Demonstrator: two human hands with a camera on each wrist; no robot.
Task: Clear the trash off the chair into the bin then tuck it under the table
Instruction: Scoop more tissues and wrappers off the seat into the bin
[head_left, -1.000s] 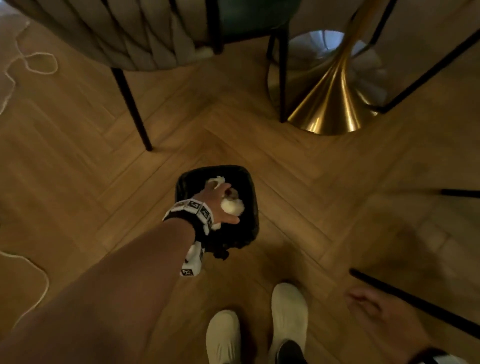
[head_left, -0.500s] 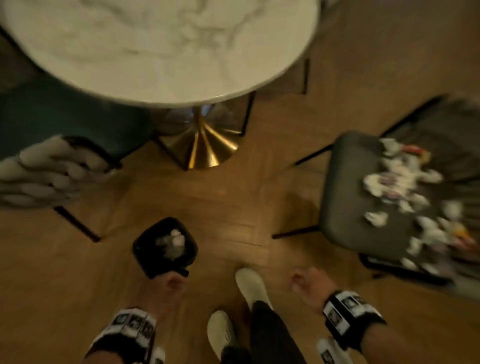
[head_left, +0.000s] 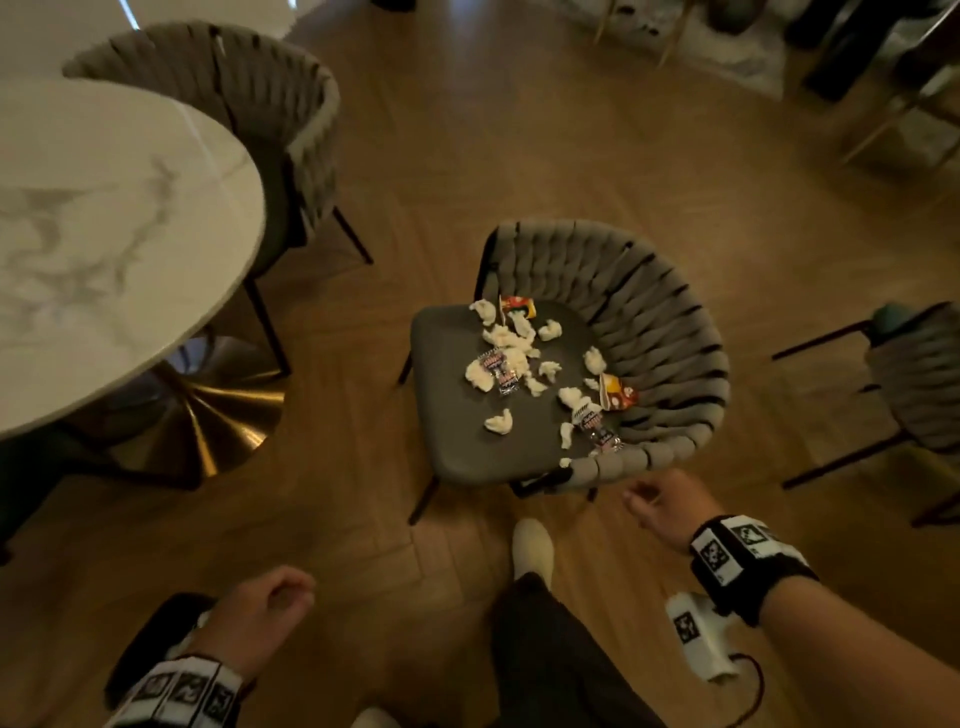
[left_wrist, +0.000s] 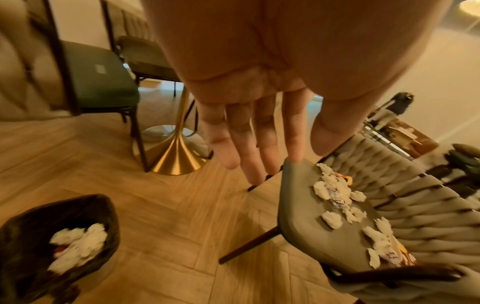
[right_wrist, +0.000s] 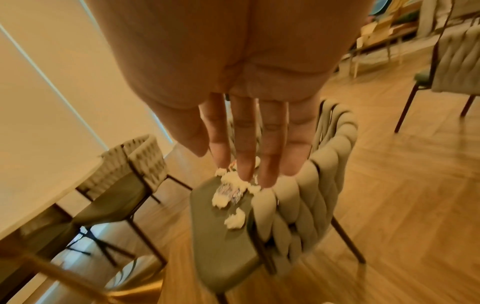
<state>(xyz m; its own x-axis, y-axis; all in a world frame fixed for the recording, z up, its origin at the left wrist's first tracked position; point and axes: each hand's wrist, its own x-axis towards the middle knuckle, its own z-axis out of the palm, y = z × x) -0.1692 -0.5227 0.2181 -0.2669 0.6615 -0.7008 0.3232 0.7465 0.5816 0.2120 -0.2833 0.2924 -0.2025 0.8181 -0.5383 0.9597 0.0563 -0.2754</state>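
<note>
A grey chair (head_left: 457, 431) with a woven back stands on the wood floor, turned away from the round marble table (head_left: 104, 249). Several crumpled white tissues and snack wrappers (head_left: 506, 358) lie scattered on its dark seat. The black bin (left_wrist: 23, 222) sits on the floor at lower left with white tissues inside; in the head view the bin (head_left: 150, 639) is partly hidden by my left wrist. My left hand (head_left: 291, 590) hovers above it, fingers (left_wrist: 259, 160) straight and empty. My right hand (head_left: 639, 499) hangs just off the chair's near corner, fingers (right_wrist: 244, 160) straight, holding nothing.
The table's gold flared base (head_left: 208, 426) stands left of the chair. A second woven chair (head_left: 249, 104) is tucked at the table's far side and another (head_left: 924, 374) stands at the right. My shoe (head_left: 532, 545) is just before the chair. More furniture lines the far right.
My left hand has come up out of the bin, leaving the tissue inside. The view has swung from the bin to the littered chair, and my right hand has moved toward the chair.
</note>
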